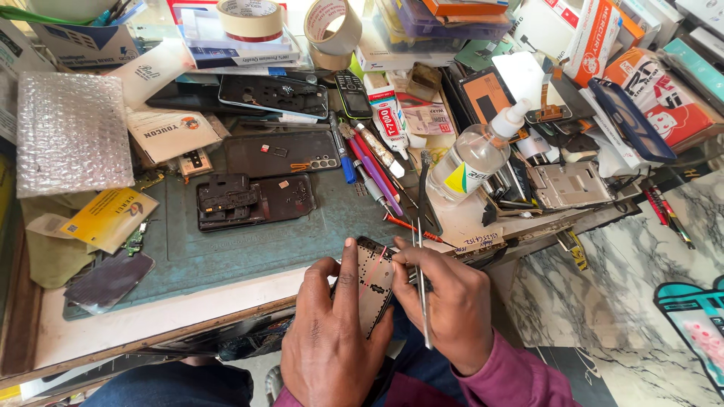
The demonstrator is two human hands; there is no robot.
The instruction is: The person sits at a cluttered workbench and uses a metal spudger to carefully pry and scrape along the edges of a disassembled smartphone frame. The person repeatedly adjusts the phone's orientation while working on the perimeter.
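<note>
Two hands, the left hand (332,332) and the right hand (445,301), work over one phone frame (373,283) with one pair of tweezers (421,271). Two tape rolls (250,19), one clear spray bottle (475,154), one keypad phone (352,94), one bubble-wrap sheet (72,132).

Shiny metal tweezers (422,301), matt rubber mat (249,249)

One head-worn view — looking steeply down, close over the cluttered workbench (226,264).
</note>
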